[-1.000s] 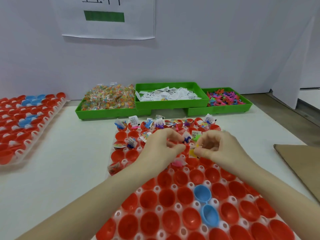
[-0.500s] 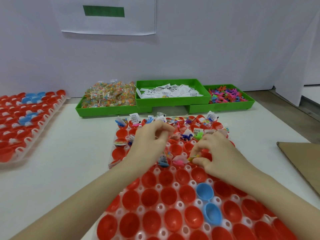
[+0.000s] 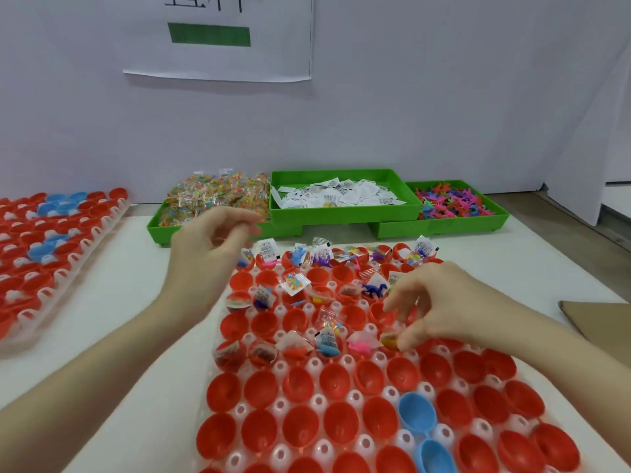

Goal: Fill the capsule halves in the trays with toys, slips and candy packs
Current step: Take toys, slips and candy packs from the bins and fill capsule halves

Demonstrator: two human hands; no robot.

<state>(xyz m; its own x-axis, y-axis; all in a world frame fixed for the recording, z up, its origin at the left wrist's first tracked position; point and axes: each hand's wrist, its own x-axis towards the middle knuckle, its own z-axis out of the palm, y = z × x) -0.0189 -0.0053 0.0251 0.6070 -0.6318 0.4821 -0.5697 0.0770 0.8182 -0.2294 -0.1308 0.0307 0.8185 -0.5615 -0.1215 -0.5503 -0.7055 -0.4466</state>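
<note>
The near tray [image 3: 280, 405] holds rows of red capsule halves [image 3: 261, 387] and two blue halves [image 3: 417, 414]. Its far rows carry toys, slips and candy packs; the near rows hold nothing. My right hand [image 3: 444, 305] hovers over the fourth row, its thumb tip beside a yellow toy [image 3: 388, 340] lying in a half, with the fingers lifted above it. My left hand [image 3: 210, 254] is raised over the tray's far left corner, fingers loosely curled and holding nothing, just in front of the candy pack bin [image 3: 160, 227].
Three green bins line the wall: candy packs [image 3: 215, 196], paper slips [image 3: 341, 194] and small coloured toys [image 3: 450, 203]. A second tray of red and blue halves [image 3: 51, 254] lies at the left. Brown cardboard [image 3: 597, 322] sits at the right edge.
My left hand has lifted off the tray and moved up and left toward the candy bin. My right hand moved down and right, and its fingers have come off the yellow toy.
</note>
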